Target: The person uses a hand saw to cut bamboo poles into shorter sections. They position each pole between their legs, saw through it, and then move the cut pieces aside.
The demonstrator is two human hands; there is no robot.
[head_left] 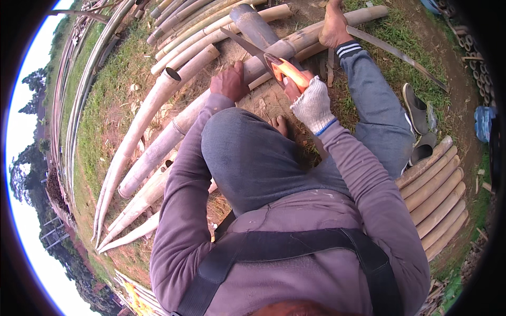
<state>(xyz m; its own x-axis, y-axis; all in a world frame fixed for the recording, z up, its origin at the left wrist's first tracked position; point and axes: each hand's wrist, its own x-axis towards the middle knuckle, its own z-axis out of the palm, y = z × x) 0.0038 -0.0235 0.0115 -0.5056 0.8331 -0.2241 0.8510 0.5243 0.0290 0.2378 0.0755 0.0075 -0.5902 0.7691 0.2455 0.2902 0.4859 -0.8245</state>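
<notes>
gloved right hand point(312, 103) grips an orange-handled saw point(285, 70); left hand point(230, 83) clasps a pale, ringed bamboo pole point(256, 69).

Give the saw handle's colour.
The saw handle is mostly orange, seen best in the head view.

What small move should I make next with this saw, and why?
I'd probably take one short, light stroke with the saw. In view, its blade crosses the bamboo pole, your gloved right hand grips it, and your left hand and bare right foot rest on the pole, seemingly steadying it. I can't see any cut, so starting gently seems wiser.
</notes>
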